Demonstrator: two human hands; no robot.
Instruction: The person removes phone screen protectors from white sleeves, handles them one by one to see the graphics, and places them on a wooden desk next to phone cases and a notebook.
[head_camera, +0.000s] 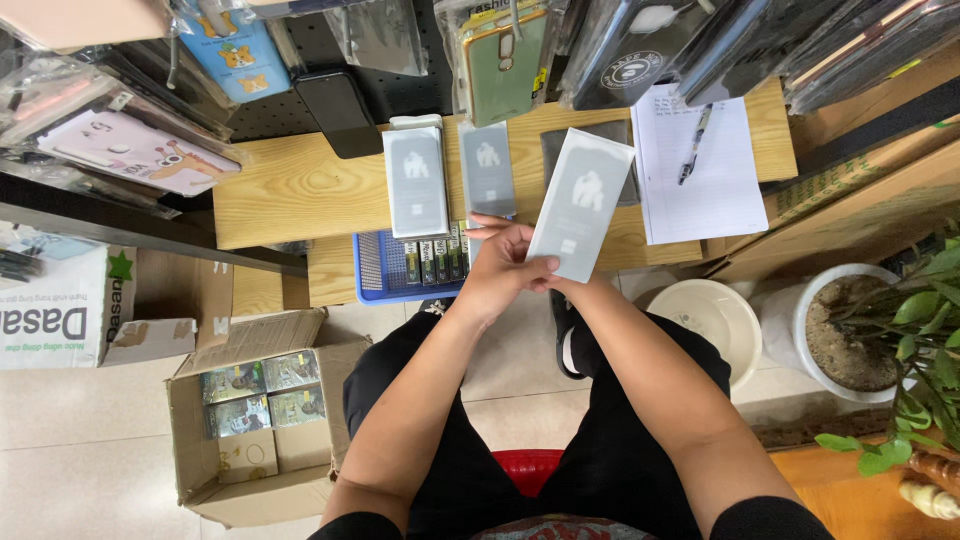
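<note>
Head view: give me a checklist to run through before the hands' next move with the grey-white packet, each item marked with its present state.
1. Grey-white flat packet gripped by both hands: ok; left hand over its lower edge, right hand mostly hidden beneath.
2. Packet intact, unbent: ok.
3. Two matching packets resting flat on the wooden shelf: ok.
4. Free room in the blue basket: ok, left part bare.
5. Pen and notepad apart from the packets: ok.
6. Packet's far side: cannot tell.
</note>
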